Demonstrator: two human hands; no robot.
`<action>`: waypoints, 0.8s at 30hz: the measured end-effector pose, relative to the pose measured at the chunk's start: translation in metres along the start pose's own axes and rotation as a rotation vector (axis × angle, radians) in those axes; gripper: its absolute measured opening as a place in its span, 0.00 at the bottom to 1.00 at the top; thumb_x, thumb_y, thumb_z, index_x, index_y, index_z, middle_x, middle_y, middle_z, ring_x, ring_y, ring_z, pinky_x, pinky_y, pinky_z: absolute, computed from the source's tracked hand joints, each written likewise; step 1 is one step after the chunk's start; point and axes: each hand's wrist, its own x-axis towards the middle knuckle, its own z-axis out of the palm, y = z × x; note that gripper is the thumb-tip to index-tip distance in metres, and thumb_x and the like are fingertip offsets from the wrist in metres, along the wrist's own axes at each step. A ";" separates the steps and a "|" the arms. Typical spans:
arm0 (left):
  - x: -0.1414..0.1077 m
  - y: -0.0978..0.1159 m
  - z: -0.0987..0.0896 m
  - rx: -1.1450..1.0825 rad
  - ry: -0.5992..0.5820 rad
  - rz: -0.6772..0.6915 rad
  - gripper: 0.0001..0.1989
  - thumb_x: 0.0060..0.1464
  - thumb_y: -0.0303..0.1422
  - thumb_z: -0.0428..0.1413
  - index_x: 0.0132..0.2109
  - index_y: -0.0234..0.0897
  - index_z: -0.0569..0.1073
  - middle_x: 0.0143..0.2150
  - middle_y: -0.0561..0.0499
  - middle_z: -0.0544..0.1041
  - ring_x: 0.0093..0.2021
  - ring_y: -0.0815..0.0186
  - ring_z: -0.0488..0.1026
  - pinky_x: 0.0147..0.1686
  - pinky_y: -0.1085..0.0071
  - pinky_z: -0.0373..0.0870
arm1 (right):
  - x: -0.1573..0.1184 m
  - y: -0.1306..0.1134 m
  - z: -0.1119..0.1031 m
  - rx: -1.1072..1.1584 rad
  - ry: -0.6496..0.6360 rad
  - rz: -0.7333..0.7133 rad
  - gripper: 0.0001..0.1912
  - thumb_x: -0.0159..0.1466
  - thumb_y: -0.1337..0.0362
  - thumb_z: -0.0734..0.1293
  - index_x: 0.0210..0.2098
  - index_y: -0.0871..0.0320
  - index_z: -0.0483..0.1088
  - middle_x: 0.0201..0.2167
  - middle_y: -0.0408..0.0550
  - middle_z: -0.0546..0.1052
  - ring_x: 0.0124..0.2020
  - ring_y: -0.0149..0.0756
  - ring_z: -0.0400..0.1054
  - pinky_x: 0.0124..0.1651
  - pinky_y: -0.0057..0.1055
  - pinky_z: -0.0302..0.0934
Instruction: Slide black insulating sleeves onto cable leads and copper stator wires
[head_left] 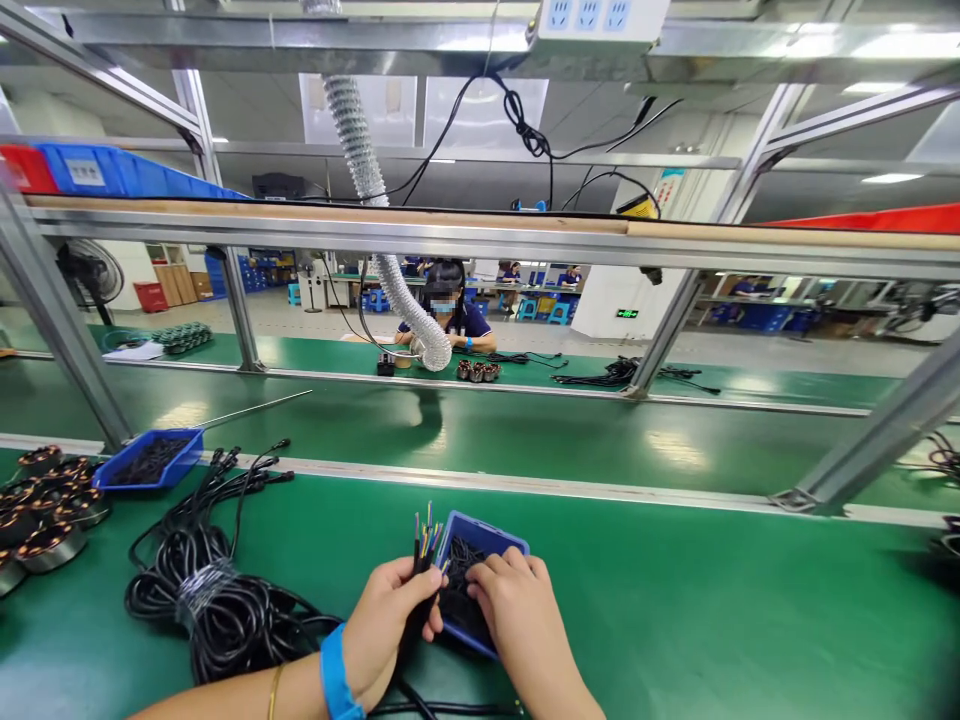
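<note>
My left hand [386,610] is closed round a bundle of black cables [415,630]. Their stripped ends stand upright above my thumb and show thin coloured wires [428,535]. Just right of it, my right hand [517,610] reaches over a small blue bin [491,535] of short black tube pieces [463,553]. Its fingers are curled down among the pieces, and the fingertips are partly hidden. Left of my hands lies a big coil of black cable [225,620], wrapped in clear film, its connector ends [255,470] fanned towards the back.
Ring-shaped motor parts with copper windings [52,510] stand at far left beside another blue bin [150,460] of black pieces. Metal posts [885,430] and a shelf [375,225] frame the green bench. A flexible duct [409,305] hangs ahead; a person [469,320] sits opposite.
</note>
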 end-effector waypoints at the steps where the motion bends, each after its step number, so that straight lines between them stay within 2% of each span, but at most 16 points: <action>1: -0.001 0.000 0.000 0.015 -0.005 -0.003 0.24 0.42 0.51 0.67 0.31 0.32 0.73 0.18 0.55 0.68 0.20 0.72 0.63 0.21 0.75 0.57 | 0.000 0.001 -0.002 0.014 0.009 0.008 0.08 0.64 0.71 0.69 0.34 0.52 0.79 0.32 0.46 0.81 0.37 0.44 0.71 0.41 0.39 0.58; 7: -0.002 -0.001 0.002 0.140 -0.015 0.012 0.24 0.42 0.50 0.66 0.34 0.34 0.71 0.20 0.57 0.68 0.21 0.72 0.63 0.23 0.75 0.59 | 0.000 0.009 0.000 0.309 0.173 0.071 0.14 0.70 0.69 0.59 0.41 0.56 0.77 0.36 0.49 0.81 0.37 0.42 0.73 0.41 0.36 0.65; 12: -0.003 -0.003 0.002 0.254 -0.043 0.018 0.23 0.50 0.54 0.58 0.33 0.36 0.67 0.17 0.60 0.64 0.18 0.73 0.57 0.21 0.74 0.54 | -0.001 0.012 0.007 0.334 0.184 0.063 0.13 0.70 0.67 0.59 0.37 0.56 0.76 0.33 0.49 0.80 0.35 0.42 0.73 0.38 0.35 0.67; 19: -0.002 -0.001 0.002 0.234 -0.031 0.007 0.24 0.46 0.52 0.62 0.36 0.34 0.69 0.19 0.59 0.66 0.21 0.72 0.60 0.23 0.74 0.58 | -0.005 0.017 0.006 0.367 0.249 -0.094 0.15 0.69 0.71 0.58 0.40 0.56 0.76 0.35 0.49 0.79 0.36 0.41 0.72 0.38 0.34 0.69; 24: -0.003 0.000 0.002 0.236 -0.040 0.018 0.24 0.46 0.53 0.62 0.34 0.35 0.69 0.18 0.59 0.65 0.21 0.72 0.61 0.23 0.74 0.58 | -0.007 0.014 0.002 0.341 0.309 -0.073 0.13 0.70 0.69 0.59 0.38 0.56 0.75 0.31 0.48 0.79 0.32 0.42 0.72 0.35 0.36 0.68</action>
